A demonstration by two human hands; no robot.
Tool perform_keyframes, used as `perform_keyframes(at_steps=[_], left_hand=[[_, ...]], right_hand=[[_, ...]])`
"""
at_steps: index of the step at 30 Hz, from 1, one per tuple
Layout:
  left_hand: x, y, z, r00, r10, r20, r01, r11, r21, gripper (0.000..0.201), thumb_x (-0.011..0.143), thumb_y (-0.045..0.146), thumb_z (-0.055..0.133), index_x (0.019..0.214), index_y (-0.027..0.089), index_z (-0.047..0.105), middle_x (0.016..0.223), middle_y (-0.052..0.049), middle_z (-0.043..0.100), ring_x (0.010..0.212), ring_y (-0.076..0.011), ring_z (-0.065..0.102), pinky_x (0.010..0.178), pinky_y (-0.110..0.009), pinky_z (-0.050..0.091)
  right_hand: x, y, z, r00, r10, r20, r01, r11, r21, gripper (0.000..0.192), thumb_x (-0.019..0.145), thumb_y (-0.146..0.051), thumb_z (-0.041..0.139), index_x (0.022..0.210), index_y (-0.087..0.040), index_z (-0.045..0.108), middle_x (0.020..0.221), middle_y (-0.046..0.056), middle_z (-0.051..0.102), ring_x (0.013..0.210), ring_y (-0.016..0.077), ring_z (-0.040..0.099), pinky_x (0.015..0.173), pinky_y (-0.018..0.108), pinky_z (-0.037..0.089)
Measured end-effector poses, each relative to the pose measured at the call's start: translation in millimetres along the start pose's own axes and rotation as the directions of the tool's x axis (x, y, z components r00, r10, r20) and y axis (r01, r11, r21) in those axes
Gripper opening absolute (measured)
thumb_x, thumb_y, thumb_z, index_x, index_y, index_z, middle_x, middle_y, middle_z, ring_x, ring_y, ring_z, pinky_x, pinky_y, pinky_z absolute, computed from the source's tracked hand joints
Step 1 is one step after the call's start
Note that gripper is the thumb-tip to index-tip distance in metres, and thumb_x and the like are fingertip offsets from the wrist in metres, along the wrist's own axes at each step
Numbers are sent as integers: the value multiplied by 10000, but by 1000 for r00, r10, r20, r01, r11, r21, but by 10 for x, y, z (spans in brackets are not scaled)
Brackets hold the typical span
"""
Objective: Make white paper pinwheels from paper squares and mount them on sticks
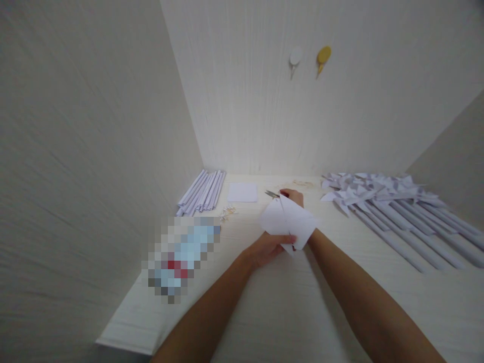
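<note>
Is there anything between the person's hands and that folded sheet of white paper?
Nothing visible. The left hand grips the folded white paper from below, and the right hand, holding scissors, sits right behind it, partly hidden by the sheet.

A home craft corner: pale wooden counter (340,322) between papered walls, finished white paper pinwheels (378,194) along its right edge

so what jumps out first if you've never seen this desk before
Both hands meet mid-table: the left hand grips a folded white paper sheet, while the right hand behind it works scissors. To the right lies a big heap of finished paper pinwheels on rolled sticks. A bundle of rolled paper sticks sits in the far left corner.
</note>
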State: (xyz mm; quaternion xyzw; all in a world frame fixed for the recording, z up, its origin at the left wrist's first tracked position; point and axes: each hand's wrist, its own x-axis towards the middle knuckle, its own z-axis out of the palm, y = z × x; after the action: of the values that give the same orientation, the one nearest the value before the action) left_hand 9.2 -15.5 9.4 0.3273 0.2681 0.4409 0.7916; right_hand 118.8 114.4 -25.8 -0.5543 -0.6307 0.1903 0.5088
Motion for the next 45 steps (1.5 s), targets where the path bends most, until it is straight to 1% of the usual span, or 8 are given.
perform_keyframes(at_steps=[8, 9, 11, 13, 15, 23, 41, 45], left_hand=[[77, 25, -15, 936, 223, -273, -244, 969, -45, 210, 488, 181, 701, 635, 139, 558, 617, 29, 564, 554, -79, 500, 564, -228, 410], [83, 26, -16, 927, 233, -294, -258, 965, -50, 207, 489, 174, 697, 637, 142, 556, 623, 32, 564, 555, -77, 498, 570, -229, 410], [84, 27, -12, 921, 247, -302, -274, 960, -50, 200, 499, 165, 688, 652, 146, 561, 649, 32, 576, 573, -79, 504, 589, -232, 412], [72, 26, -1, 927, 254, -277, -272, 962, -26, 172, 518, 169, 673, 655, 144, 571, 672, 20, 593, 608, -91, 519, 604, -235, 413], [53, 22, 9, 942, 250, -226, -248, 968, 37, 119, 545, 191, 649, 615, 135, 572, 641, 7, 596, 604, -105, 525, 587, -241, 412], [21, 2, -4, 974, 192, -121, -165, 965, 202, 113, 569, 231, 604, 595, 125, 575, 522, 1, 566, 492, -128, 502, 508, -277, 404], [18, -2, -9, 971, 180, -156, -147, 968, 204, 116, 550, 216, 630, 589, 120, 578, 493, 10, 542, 464, -103, 468, 498, -254, 385], [22, -8, -2, 959, 204, -198, -164, 966, 199, 107, 550, 209, 639, 594, 124, 589, 525, 11, 565, 495, -104, 484, 544, -256, 401]], right_hand=[[-205, -270, -296, 945, 225, -236, -165, 954, 250, 245, 660, -324, 473, 822, -149, 526, 755, 54, 573, 652, 144, 538, 620, 302, 447], [-308, -343, -354, 942, 251, -224, -179, 937, 299, 221, 662, -330, 486, 803, -162, 514, 713, 28, 556, 618, 129, 528, 591, 280, 444], [-550, -502, -455, 948, 317, -33, -245, 792, 559, 178, 645, -331, 554, 730, -184, 501, 651, -14, 525, 586, 106, 505, 554, 240, 418], [-794, -632, -521, 944, 253, 210, -328, 664, 672, 198, 675, -368, 559, 652, -185, 490, 602, -28, 502, 549, 95, 483, 513, 224, 389], [-988, -692, -549, 912, 184, 366, -397, 618, 679, 229, 703, -398, 548, 642, -183, 500, 558, -34, 495, 504, 88, 460, 481, 221, 360], [-1113, -566, -548, 879, 169, 447, -461, 542, 702, 262, 657, -402, 605, 571, -172, 516, 501, -35, 510, 459, 84, 460, 472, 230, 350], [-1118, -593, -586, 841, 174, 512, -519, 531, 671, 165, 592, -282, 665, 589, -167, 547, 503, -32, 538, 463, 74, 443, 476, 226, 328], [-1118, -621, -607, 826, 187, 532, -552, 463, 693, 145, 556, -228, 676, 566, -172, 543, 512, -36, 537, 481, 76, 447, 483, 222, 328]])
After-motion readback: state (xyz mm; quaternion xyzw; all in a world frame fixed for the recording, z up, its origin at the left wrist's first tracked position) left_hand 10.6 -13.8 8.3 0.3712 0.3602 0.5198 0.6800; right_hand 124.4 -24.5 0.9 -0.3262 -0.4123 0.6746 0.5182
